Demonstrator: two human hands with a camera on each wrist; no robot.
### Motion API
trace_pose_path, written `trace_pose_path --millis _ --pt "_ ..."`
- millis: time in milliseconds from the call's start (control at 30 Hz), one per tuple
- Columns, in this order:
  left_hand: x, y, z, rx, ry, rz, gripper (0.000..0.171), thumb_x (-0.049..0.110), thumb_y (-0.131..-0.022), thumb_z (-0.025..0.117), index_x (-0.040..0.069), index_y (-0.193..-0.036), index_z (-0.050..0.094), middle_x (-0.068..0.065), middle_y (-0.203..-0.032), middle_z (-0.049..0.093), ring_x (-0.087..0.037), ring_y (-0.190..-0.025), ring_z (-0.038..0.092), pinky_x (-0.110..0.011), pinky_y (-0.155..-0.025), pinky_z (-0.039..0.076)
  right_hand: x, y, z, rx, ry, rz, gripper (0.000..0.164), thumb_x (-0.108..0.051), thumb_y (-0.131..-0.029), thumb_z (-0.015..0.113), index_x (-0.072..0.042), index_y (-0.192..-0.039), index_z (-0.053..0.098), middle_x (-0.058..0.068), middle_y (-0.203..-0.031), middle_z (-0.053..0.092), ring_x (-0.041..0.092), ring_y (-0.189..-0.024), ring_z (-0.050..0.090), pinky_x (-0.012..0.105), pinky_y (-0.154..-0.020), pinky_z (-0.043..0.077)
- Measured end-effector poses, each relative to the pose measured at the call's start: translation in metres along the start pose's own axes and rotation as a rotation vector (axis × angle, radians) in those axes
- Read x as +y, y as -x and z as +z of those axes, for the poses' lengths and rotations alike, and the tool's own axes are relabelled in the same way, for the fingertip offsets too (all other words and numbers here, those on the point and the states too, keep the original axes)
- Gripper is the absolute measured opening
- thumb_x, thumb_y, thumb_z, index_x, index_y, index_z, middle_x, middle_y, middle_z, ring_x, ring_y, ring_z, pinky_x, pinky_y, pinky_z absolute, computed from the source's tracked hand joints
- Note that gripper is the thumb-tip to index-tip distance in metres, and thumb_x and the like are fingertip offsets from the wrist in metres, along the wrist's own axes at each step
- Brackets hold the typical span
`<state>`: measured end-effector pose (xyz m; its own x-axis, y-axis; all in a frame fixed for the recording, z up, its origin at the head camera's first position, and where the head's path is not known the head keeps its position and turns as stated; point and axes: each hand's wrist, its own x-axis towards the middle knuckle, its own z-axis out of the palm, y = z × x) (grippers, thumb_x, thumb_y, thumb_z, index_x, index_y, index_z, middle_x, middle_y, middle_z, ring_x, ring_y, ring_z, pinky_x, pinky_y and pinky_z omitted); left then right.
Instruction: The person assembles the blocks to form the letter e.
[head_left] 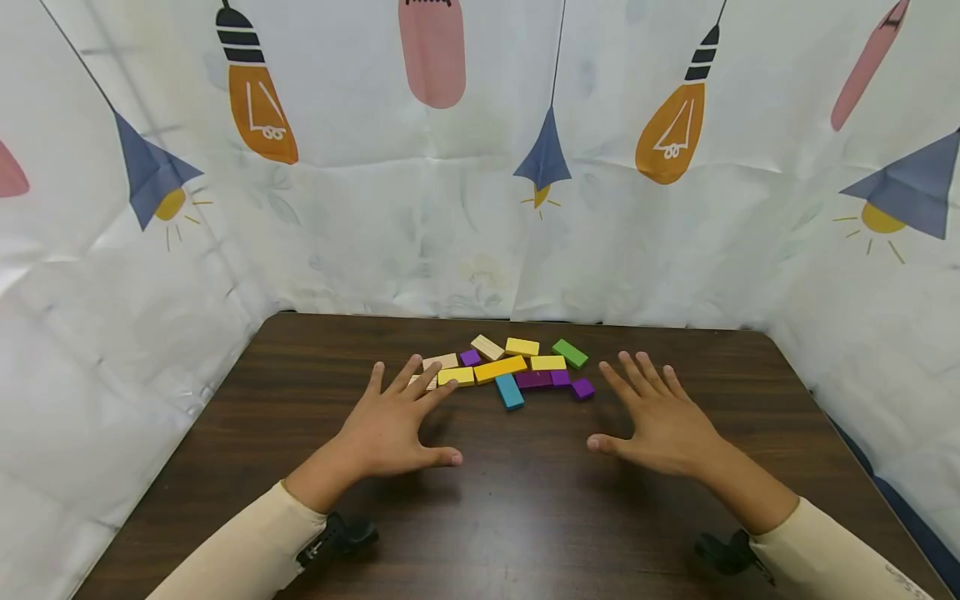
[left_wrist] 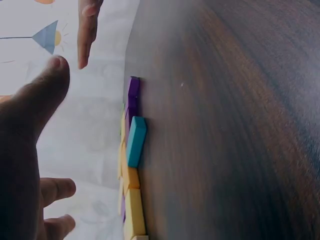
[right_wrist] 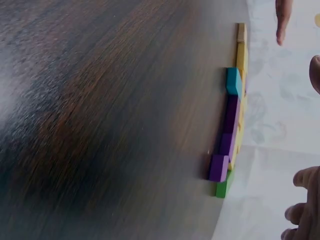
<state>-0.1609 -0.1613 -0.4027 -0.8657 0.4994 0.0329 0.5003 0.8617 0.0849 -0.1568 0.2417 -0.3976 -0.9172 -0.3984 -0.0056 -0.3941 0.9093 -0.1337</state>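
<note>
Both hands hover over the table with fingers spread, holding nothing. The left hand [head_left: 390,429] is at the left of a group of wooden blocks, its fingers partly hiding a pale block [head_left: 422,382]. To the right of the group is the right hand [head_left: 663,421], nearest the green block [head_left: 570,353]. A blue block [head_left: 509,392] lies closest to the person. Behind it are an orange-yellow block [head_left: 501,369], several yellow blocks [head_left: 547,362] and a long dark purple block [head_left: 533,380]. Small purple cubes [head_left: 582,389] and pale wood blocks [head_left: 487,347] lie among them.
The dark brown wooden table [head_left: 517,517] extends from the person to the back edge. White cloth [head_left: 360,242] printed with lamps and bulbs hangs behind and at both sides. A black wrist device [head_left: 337,537] is strapped at each sleeve.
</note>
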Motion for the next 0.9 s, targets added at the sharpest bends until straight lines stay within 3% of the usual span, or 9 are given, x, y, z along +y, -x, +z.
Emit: trace_pose_path --millis 267,500,900 --pt "0.004 -0.004 0.004 -0.013 0.036 -0.01 0.095 0.083 -0.083 0.057 0.021 -0.154 0.05 -0.011 -0.159 0.041 -0.035 -0.149 0.031 -0.064 -0.118 0.017 -0.006 -0.012 0.006 0.014 -0.019 -0.029 0.112 -0.085 -0.085 0.049 -0.016 -0.166 0.017 0.014 -0.17 0.006 0.037 -0.155 0.002 0.057 -0.122 0.004" --pt "0.004 -0.007 0.011 -0.003 0.041 -0.012 0.093 0.084 -0.081 0.057 0.019 -0.148 0.057 -0.009 -0.147 0.055 -0.033 -0.136 0.049 -0.059 -0.11 0.037 -0.011 -0.027 0.01 0.018 -0.028 -0.047 0.112 -0.085 -0.084 0.053 -0.012 -0.164 0.024 0.015 -0.169 0.012 0.037 -0.155 0.008 0.055 -0.122 0.011" --pt "0.0 -0.009 0.021 0.002 0.038 0.004 0.082 0.077 -0.082 0.064 0.02 -0.141 0.063 -0.004 -0.139 0.061 -0.029 -0.131 0.054 -0.056 -0.105 0.043 -0.02 -0.055 0.01 0.01 -0.063 -0.035 0.108 -0.077 -0.083 0.064 -0.013 -0.163 0.029 0.016 -0.166 0.026 0.039 -0.153 0.02 0.065 -0.112 0.031"
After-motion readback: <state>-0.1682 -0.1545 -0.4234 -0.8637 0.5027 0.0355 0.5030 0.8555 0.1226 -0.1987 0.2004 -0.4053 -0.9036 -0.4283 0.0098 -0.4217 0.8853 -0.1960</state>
